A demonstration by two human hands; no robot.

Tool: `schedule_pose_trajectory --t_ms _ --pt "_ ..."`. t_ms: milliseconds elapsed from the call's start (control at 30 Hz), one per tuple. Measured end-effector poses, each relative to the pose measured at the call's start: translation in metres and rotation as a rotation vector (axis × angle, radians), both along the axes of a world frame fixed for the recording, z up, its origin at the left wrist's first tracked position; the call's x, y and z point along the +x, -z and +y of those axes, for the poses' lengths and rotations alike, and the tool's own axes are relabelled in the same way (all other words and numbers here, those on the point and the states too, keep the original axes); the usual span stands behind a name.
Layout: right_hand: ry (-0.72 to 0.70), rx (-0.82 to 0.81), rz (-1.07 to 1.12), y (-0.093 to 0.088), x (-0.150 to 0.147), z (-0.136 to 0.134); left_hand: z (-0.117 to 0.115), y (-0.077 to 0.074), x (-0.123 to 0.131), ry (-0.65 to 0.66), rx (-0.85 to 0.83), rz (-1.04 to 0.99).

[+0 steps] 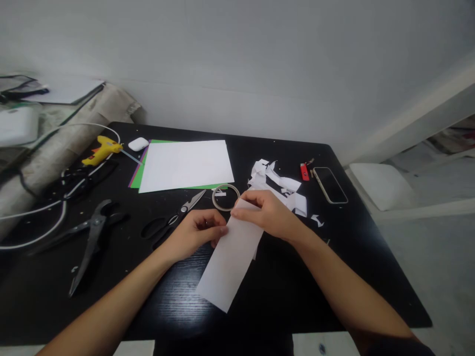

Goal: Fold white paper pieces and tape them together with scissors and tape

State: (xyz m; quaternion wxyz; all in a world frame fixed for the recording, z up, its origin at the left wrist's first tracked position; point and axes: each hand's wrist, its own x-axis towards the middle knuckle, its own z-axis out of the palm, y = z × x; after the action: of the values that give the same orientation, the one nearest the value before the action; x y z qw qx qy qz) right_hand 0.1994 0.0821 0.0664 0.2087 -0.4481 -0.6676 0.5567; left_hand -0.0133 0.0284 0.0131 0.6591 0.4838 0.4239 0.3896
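Observation:
A white paper strip [230, 267] slants over the front part of the black table. My right hand [265, 212] pinches its upper end between thumb and fingers. At the strip's left edge, my left hand [202, 230] is closed, thumb against fingers, on the paper. Just beyond my hands lies a round metal ring [226, 198]. Black-handled scissors [174, 217] rest left of the ring, partly behind my left hand. Crumpled white paper scraps [274, 180] are heaped beyond my right hand, which hides some of them.
White sheets [189, 165] over green paper [139, 173] lie at the back. Left are a yellow glue gun [104, 151], a white case [138, 144], cables and large shears [94, 230]. A red lighter [305, 171] and a phone [330, 185] lie right on the black table [297, 291].

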Motion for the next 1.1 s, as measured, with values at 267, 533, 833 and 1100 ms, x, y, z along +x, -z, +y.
schedule_pose_trajectory --t_ms 267,533,833,1100 --pt "0.054 -0.061 0.087 -0.003 0.005 0.004 -0.001 -0.001 -0.003 -0.042 -0.029 -0.014" --pt "0.094 -0.101 0.068 -0.006 0.009 0.007 -0.002 -0.003 -0.003 -0.064 -0.039 -0.050" --pt "0.177 -0.032 0.064 -0.005 0.013 0.012 -0.001 -0.003 -0.002 -0.058 -0.035 -0.038" --pt "0.215 0.074 0.102 0.002 0.018 0.019 -0.001 0.003 -0.002 -0.035 0.010 0.031"
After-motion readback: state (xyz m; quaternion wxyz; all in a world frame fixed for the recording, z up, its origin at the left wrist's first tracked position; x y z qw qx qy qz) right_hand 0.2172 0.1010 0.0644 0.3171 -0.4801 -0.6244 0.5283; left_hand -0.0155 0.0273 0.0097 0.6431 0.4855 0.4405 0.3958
